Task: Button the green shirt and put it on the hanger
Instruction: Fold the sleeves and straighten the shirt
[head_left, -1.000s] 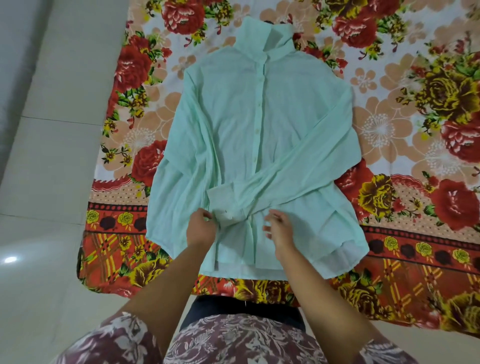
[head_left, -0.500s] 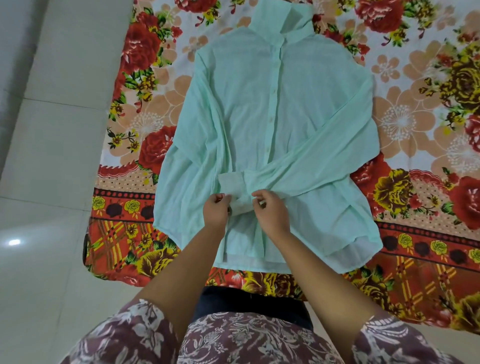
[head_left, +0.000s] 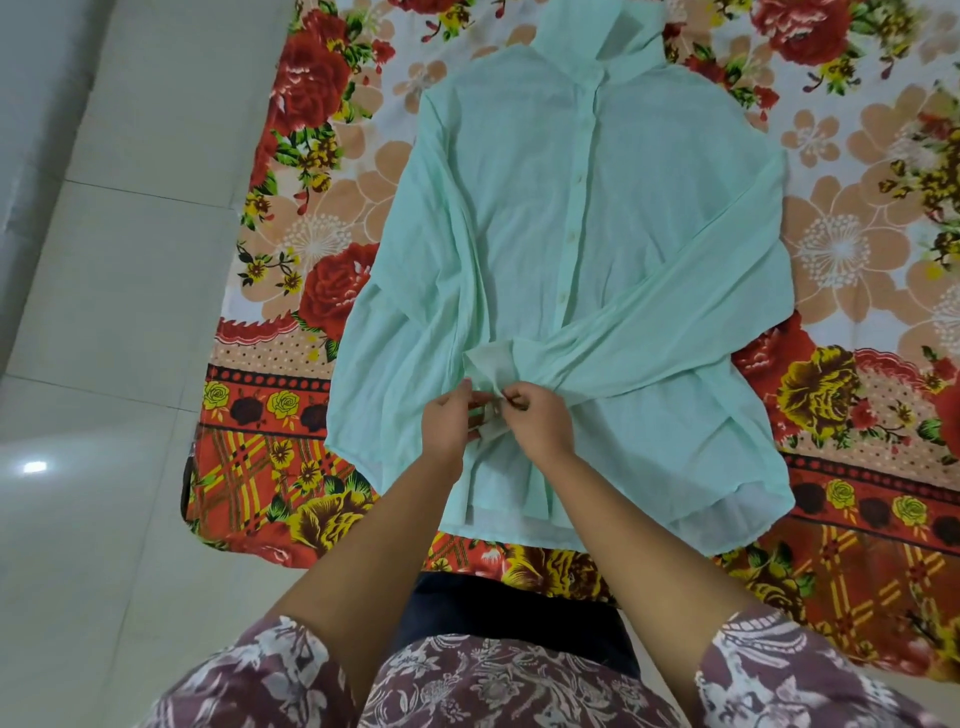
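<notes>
The pale green shirt (head_left: 530, 228) lies flat, front up, on a flowered sheet, collar at the far end and its button row running down the middle. One sleeve (head_left: 675, 322) is folded across the lower front, its cuff (head_left: 491, 366) near the placket. My left hand (head_left: 449, 421) and my right hand (head_left: 535, 415) are close together at that cuff, each pinching its fabric between fingers and thumb. The cuff edge is lifted slightly. No hanger is in view.
The flowered red, orange and white sheet (head_left: 322, 249) covers the floor under the shirt. Pale floor tiles (head_left: 104, 364) lie to the left. My patterned clothing (head_left: 467, 686) fills the bottom of the view.
Both hands moved inward from the shirt's lower front to the folded sleeve's cuff and took hold of it. The view shifted a little towards the shirt.
</notes>
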